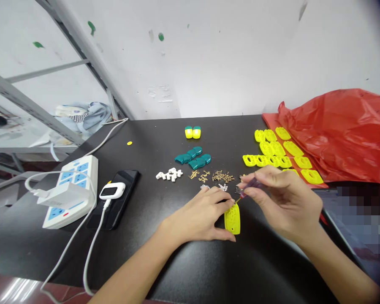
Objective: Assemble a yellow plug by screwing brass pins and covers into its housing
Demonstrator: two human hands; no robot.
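Observation:
My left hand (205, 215) holds a yellow plastic shell (232, 220) against the black table, its fingertips at the top end and its thumb at the lower left edge. In my right hand (281, 202) is a small screwdriver with a purple handle (252, 185), pinched between thumb and fingers. Its tip meets the upper end of the shell, near my left fingertips. Just beyond the hands are brass-coloured screws (222, 176), small metal parts (223, 187) and white plastic pieces (170, 174). Teal covers (199, 161) lie farther back.
Several yellow shells (272, 148) lie at the right beside a red plastic bag (342, 131). Two yellow-and-teal pieces (193, 132) stand at the back. To the left are a power strip (72, 190), a phone (122, 200), a white device (112, 191) and cables.

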